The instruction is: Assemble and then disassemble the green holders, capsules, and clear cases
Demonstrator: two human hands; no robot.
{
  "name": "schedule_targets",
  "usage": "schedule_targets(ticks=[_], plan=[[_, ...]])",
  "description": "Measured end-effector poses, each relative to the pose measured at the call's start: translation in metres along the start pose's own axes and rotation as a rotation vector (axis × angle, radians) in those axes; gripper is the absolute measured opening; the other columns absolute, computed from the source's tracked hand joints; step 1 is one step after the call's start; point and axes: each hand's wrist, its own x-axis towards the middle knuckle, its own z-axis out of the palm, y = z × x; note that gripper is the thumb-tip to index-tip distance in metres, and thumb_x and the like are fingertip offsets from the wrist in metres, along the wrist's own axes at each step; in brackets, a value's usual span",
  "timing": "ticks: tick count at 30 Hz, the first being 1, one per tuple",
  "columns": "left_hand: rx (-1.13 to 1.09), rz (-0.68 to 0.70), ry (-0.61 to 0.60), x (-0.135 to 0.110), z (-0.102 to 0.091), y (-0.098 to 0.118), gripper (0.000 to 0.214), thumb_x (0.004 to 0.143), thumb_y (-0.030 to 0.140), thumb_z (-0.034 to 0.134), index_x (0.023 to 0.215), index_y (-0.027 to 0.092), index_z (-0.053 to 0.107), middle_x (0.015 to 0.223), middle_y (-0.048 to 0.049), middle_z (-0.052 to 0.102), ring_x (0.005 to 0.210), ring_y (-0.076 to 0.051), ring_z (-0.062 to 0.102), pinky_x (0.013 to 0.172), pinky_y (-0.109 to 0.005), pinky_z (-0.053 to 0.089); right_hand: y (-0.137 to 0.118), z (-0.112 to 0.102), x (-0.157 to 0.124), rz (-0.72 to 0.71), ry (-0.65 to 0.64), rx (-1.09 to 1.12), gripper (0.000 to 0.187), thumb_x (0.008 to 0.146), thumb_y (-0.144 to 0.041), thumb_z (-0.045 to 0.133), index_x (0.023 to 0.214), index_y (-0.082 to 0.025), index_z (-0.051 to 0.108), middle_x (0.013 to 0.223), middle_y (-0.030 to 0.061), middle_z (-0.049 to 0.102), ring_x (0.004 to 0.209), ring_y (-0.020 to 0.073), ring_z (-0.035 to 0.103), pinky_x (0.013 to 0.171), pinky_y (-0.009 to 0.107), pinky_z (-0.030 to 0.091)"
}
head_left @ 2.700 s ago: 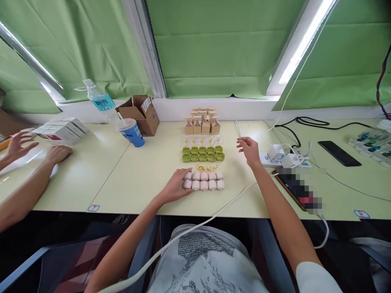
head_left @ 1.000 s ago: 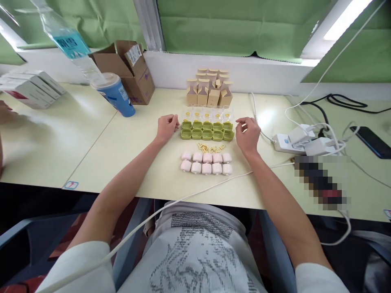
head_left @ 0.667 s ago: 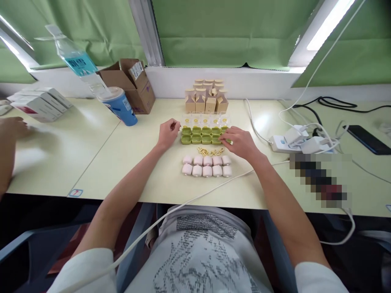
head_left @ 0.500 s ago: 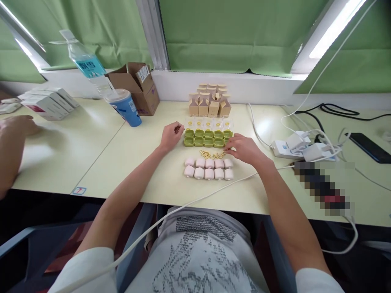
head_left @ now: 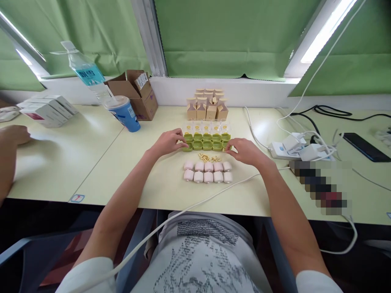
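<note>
Two rows of small green open cases (head_left: 207, 145) stand side by side on the table. At their left end my left hand (head_left: 169, 142) has its fingers stretched out and apart, fingertips touching or just beside the end case. My right hand (head_left: 242, 150) is at the right end, thumb and fingertips pinched together close to the front case. Something small and yellowish may be between those fingertips, too small to make out. In front of the cases lies a small heap of yellow clasps (head_left: 204, 157). Nearer me are two rows of pale pink rounded pieces (head_left: 208, 177).
Clear cups (head_left: 206, 126) with yellow marks and open cardboard boxes (head_left: 211, 110) stand behind. A blue cup (head_left: 126, 116), a bottle (head_left: 90, 73) and a carton (head_left: 143, 95) are left. A power strip (head_left: 282, 150) lies right; a white cable (head_left: 183, 205) crosses in front. Another person's hand (head_left: 15, 134) rests far left.
My left hand has opened from a curled shape and reached onto the left end of the green cases. My right hand stays at the right end, slightly lower in view as the camera tilted.
</note>
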Motion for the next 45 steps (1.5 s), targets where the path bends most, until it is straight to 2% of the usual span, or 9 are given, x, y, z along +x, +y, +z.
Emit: schedule_targets(ticks=[7,9,13,17,24,27,32,40,45], plan=[[0.027,0.009,-0.136,-0.004,-0.006,0.004,0.02,0.087,0.044,0.086,0.085,0.024,0.087,0.114,-0.0065,0.069,0.083,-0.018,0.065,0.076,-0.034,0.046,-0.005,0.015,0.006,-0.17,0.475,0.391,0.035,0.108,-0.041,0.065,0.137,-0.025,0.078,0.098,0.0053,0.081,0.07,0.0176,0.067,0.073,0.035,0.062],[0.01,0.033,-0.104,-0.005,-0.006,0.004,0.024,0.091,0.042,0.08,0.08,0.022,0.082,0.115,-0.0069,0.069,0.082,-0.017,0.065,0.077,-0.035,0.049,-0.015,0.022,0.009,-0.204,0.525,0.505,0.033,0.11,-0.047,0.065,0.13,-0.026,0.082,0.099,0.0065,0.08,0.075,0.0189,0.071,0.075,0.036,0.066],[-0.154,0.047,0.225,0.0,-0.009,0.002,0.039,0.105,0.053,0.067,0.087,0.019,0.075,0.119,-0.0106,0.069,0.082,-0.017,0.068,0.079,-0.037,0.06,-0.033,0.032,0.013,-0.138,0.527,0.871,0.033,0.103,-0.055,0.079,0.117,-0.025,0.081,0.1,0.0064,0.082,0.079,0.0199,0.078,0.079,0.039,0.073],[-0.465,0.0,0.478,0.009,-0.003,0.01,0.059,0.103,0.079,0.067,0.091,0.021,0.066,0.126,-0.0141,0.069,0.117,-0.025,0.075,0.096,-0.041,0.068,-0.044,0.036,0.015,-0.098,0.513,1.144,0.038,0.093,-0.055,0.091,0.111,-0.025,0.077,0.099,0.0048,0.083,0.08,0.019,0.081,0.08,0.037,0.074],[-1.372,-0.181,0.22,0.01,0.038,0.061,0.059,0.097,0.079,0.078,0.104,0.024,0.06,0.116,-0.007,0.076,0.105,-0.024,0.081,0.095,-0.047,0.072,-0.053,0.042,0.016,-0.027,0.524,1.308,0.043,0.085,-0.055,0.099,0.106,-0.024,0.078,0.102,0.0041,0.084,0.088,0.0217,0.086,0.086,0.038,0.075],[-1.252,-0.115,0.238,0.01,0.051,0.072,0.062,0.097,0.083,0.075,0.1,0.021,0.072,0.12,-0.0127,0.077,0.116,-0.028,0.078,0.101,-0.048,0.068,-0.056,0.043,0.015,-0.044,0.554,1.3,0.04,0.084,-0.052,0.101,0.105,-0.024,0.08,0.103,0.0039,0.085,0.089,0.0215,0.086,0.088,0.038,0.075],[-0.733,0.106,0.265,0.008,0.053,0.074,0.063,0.079,0.074,0.098,0.115,0.024,0.086,0.134,-0.016,0.073,0.131,-0.032,0.071,0.107,-0.046,0.061,-0.062,0.043,0.012,-0.107,0.663,1.197,0.031,0.088,-0.047,0.099,0.105,-0.026,0.084,0.106,0.0048,0.084,0.095,0.0213,0.085,0.094,0.039,0.074],[-0.623,0.138,0.383,-0.001,0.052,0.088,0.058,0.089,0.058,0.096,0.123,0.025,0.064,0.125,-0.0104,0.077,0.111,-0.023,0.077,0.095,-0.038,0.064,-0.078,0.043,0.006,-0.396,0.853,0.648,0.012,0.102,-0.017,0.082,0.108,-0.027,0.084,0.106,0.0057,0.085,0.087,0.019,0.08,0.067,0.032,0.064],[-0.509,0.201,0.385,-0.004,0.055,0.092,0.056,0.092,0.048,0.095,0.131,0.025,0.062,0.122,-0.0081,0.077,0.095,-0.018,0.073,0.086,-0.034,0.063,-0.074,0.045,0.007,-0.456,0.842,0.359,0.016,0.108,-0.018,0.072,0.105,-0.026,0.084,0.105,0.0062,0.089,0.092,0.0219,0.085,0.077,0.036,0.07]])
